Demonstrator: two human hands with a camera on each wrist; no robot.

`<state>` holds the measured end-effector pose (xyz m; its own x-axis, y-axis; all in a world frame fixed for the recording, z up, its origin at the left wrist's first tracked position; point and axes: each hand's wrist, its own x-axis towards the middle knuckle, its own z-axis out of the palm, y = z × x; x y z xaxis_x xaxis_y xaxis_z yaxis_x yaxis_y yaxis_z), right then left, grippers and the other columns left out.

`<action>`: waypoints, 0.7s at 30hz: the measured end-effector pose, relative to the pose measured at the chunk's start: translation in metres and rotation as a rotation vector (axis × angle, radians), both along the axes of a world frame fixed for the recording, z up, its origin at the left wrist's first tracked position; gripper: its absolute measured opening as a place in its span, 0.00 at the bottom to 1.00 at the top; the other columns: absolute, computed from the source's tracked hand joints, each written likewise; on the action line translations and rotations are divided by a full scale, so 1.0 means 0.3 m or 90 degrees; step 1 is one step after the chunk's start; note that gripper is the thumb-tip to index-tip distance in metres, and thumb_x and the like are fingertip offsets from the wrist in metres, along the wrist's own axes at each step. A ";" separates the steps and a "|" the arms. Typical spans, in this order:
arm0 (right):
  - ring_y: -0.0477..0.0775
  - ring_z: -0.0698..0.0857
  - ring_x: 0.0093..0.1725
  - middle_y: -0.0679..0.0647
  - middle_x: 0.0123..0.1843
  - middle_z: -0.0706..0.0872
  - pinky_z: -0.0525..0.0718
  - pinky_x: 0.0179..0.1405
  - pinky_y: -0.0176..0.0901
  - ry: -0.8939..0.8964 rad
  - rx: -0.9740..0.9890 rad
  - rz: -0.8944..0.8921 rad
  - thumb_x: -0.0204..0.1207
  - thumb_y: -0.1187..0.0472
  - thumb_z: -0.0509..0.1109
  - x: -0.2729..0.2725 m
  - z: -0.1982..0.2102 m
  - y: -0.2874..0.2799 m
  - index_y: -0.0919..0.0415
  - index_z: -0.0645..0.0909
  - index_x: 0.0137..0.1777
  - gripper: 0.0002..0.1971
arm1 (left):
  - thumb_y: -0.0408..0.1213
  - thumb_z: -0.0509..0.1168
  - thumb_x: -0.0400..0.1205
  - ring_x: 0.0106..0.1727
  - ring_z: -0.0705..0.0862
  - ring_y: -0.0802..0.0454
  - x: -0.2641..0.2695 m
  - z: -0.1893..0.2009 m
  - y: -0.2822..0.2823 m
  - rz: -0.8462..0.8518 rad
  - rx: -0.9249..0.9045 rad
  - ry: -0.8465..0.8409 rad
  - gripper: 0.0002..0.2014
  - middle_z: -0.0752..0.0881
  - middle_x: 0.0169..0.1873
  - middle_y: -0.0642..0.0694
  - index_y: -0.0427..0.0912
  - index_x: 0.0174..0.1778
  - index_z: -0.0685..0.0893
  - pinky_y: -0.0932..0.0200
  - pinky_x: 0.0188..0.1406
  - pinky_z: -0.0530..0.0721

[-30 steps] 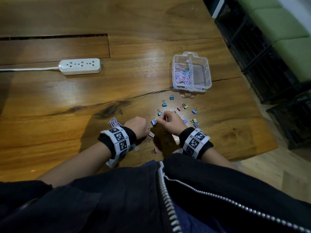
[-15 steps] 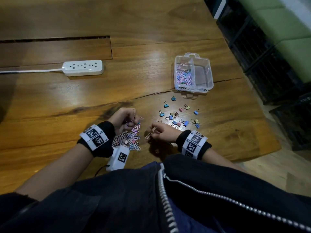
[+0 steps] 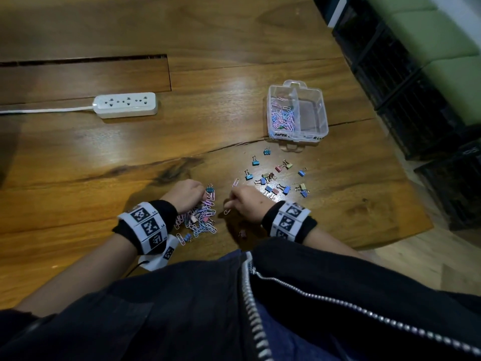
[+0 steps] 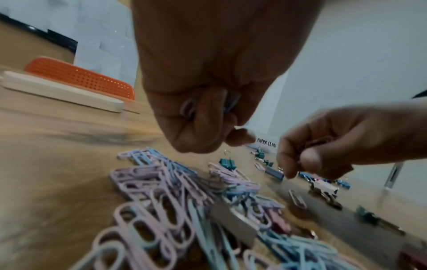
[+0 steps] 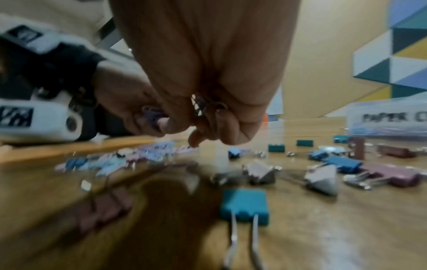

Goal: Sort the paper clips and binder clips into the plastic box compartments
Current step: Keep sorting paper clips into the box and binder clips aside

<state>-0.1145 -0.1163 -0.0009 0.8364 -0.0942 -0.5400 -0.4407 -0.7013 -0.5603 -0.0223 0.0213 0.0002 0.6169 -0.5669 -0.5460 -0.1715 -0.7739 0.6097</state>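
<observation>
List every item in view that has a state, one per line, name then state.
plastic box: lid off, upright; left compartment holds paper clips, right one looks empty.
paper clip pile: loose on the table, unsorted.
binder clips: scattered on the table, none boxed.
left hand: curled, grip on paper clips.
right hand: curled, pinching paper clips.
power strip: sockets unused.

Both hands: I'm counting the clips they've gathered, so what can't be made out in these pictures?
- Left hand: the curled fingers hide how many paper clips it holds, left wrist view.
- Right hand: motion blur and its fingers hide the count, right wrist view.
- Plastic box: its right-compartment label is too small to read, head view.
</observation>
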 end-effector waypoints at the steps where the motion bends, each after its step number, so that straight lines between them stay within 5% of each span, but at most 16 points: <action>1: 0.53 0.78 0.51 0.59 0.56 0.80 0.78 0.56 0.45 0.002 -0.023 0.027 0.78 0.58 0.62 0.006 -0.015 0.016 0.66 0.76 0.56 0.13 | 0.41 0.46 0.87 0.36 0.75 0.53 -0.001 -0.001 0.001 -0.007 0.024 -0.015 0.20 0.77 0.32 0.50 0.44 0.31 0.73 0.57 0.44 0.73; 4: 0.57 0.77 0.57 0.61 0.59 0.77 0.77 0.62 0.48 -0.035 -0.115 0.117 0.78 0.57 0.63 0.007 -0.051 0.036 0.67 0.73 0.59 0.15 | 0.48 0.50 0.85 0.39 0.77 0.50 -0.007 -0.008 -0.006 -0.046 0.096 -0.074 0.18 0.79 0.36 0.45 0.41 0.38 0.76 0.55 0.45 0.77; 8: 0.56 0.76 0.55 0.61 0.58 0.77 0.77 0.58 0.45 -0.088 -0.164 0.181 0.78 0.58 0.63 -0.016 -0.055 0.029 0.67 0.71 0.60 0.15 | 0.47 0.61 0.80 0.35 0.77 0.51 -0.018 -0.014 -0.020 -0.034 0.093 -0.121 0.13 0.78 0.33 0.46 0.43 0.35 0.74 0.63 0.31 0.73; 12: 0.55 0.77 0.57 0.60 0.59 0.77 0.76 0.56 0.43 -0.084 -0.224 0.220 0.78 0.57 0.62 -0.037 -0.053 0.014 0.66 0.71 0.61 0.16 | 0.47 0.72 0.72 0.38 0.82 0.51 -0.021 -0.008 -0.023 -0.011 0.129 -0.132 0.20 0.82 0.47 0.43 0.40 0.52 0.74 0.58 0.35 0.82; 14: 0.56 0.77 0.59 0.59 0.60 0.77 0.75 0.55 0.43 -0.059 -0.216 0.204 0.79 0.56 0.61 -0.046 -0.041 -0.002 0.65 0.71 0.62 0.16 | 0.48 0.75 0.69 0.46 0.84 0.46 -0.028 -0.016 -0.020 -0.030 0.160 -0.116 0.27 0.83 0.52 0.41 0.38 0.58 0.74 0.53 0.45 0.84; 16: 0.54 0.77 0.58 0.58 0.58 0.78 0.76 0.56 0.41 -0.027 -0.165 0.187 0.77 0.57 0.64 -0.051 -0.024 -0.014 0.65 0.74 0.60 0.15 | 0.49 0.73 0.71 0.49 0.82 0.45 -0.041 -0.028 -0.016 -0.068 0.173 -0.125 0.24 0.83 0.52 0.40 0.37 0.54 0.75 0.53 0.47 0.81; 19: 0.48 0.75 0.46 0.53 0.46 0.76 0.74 0.44 0.37 -0.025 -0.031 0.039 0.79 0.64 0.60 -0.052 0.004 -0.043 0.60 0.75 0.46 0.03 | 0.48 0.64 0.79 0.51 0.82 0.41 -0.056 -0.034 -0.022 -0.152 0.187 -0.145 0.17 0.84 0.50 0.37 0.34 0.49 0.78 0.51 0.48 0.79; 21: 0.46 0.73 0.38 0.48 0.38 0.73 0.71 0.41 0.38 -0.062 0.016 -0.050 0.81 0.64 0.55 -0.039 0.020 -0.085 0.56 0.68 0.38 0.10 | 0.47 0.60 0.82 0.53 0.81 0.39 -0.062 -0.029 -0.031 -0.206 0.202 -0.152 0.17 0.84 0.50 0.36 0.33 0.49 0.78 0.51 0.48 0.78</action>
